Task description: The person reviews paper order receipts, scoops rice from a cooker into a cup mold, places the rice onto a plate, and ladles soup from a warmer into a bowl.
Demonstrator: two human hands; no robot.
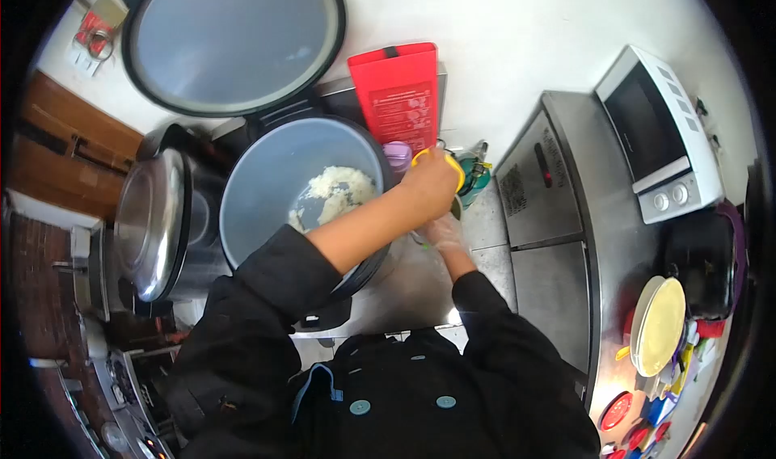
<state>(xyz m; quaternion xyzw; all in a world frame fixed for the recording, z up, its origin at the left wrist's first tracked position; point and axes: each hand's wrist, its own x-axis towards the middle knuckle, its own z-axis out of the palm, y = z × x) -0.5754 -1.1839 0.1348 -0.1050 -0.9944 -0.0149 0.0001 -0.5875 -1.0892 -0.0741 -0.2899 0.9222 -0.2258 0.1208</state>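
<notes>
My left hand (433,186) reaches across the large grey-lined pot (267,156) and is closed on a curved yellow object (460,174). Its kind cannot be made out, as the fingers cover most of it. Just below, my right hand (443,231) wears a clear plastic glove. Its fingers are partly hidden behind the left wrist, beside a dark greenish rim. Inside the pot, white cooked rice (339,191) lies on the bottom toward the right. The pot's round lid (234,39) stands raised behind it. A purple-lidded item (397,153) sits near the left hand.
A red pouch (398,95) leans on the wall behind the hands. A second pot with a steel lid (152,225) stands at left. On the right are a steel refrigerator counter (554,241), a microwave (663,136) and yellow plates (659,326). Green items (475,186) stand beyond the hands.
</notes>
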